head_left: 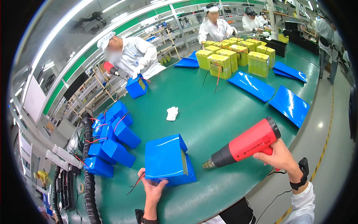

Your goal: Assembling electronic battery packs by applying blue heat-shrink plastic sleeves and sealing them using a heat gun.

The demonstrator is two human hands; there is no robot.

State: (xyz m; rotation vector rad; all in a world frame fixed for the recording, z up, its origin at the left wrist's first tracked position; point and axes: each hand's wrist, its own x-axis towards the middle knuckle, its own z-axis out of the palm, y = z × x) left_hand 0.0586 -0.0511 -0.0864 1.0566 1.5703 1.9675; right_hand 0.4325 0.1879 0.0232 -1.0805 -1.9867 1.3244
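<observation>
**Heat gun (250, 143) being pointed at blue-sleeved battery pack (163, 158)**

Pack is being held over near part of green tabletop (212, 119), its lower left side being pinched by left hand (152, 189), thumb against fingers. Gun is being gripped by its handle, right hand (278, 155) wrapped around. Nozzle is being held near sleeve's open end, not touching. Wired blue packs (125, 132) are being supported farther left, yellow packs (258, 64) at far side.
</observation>
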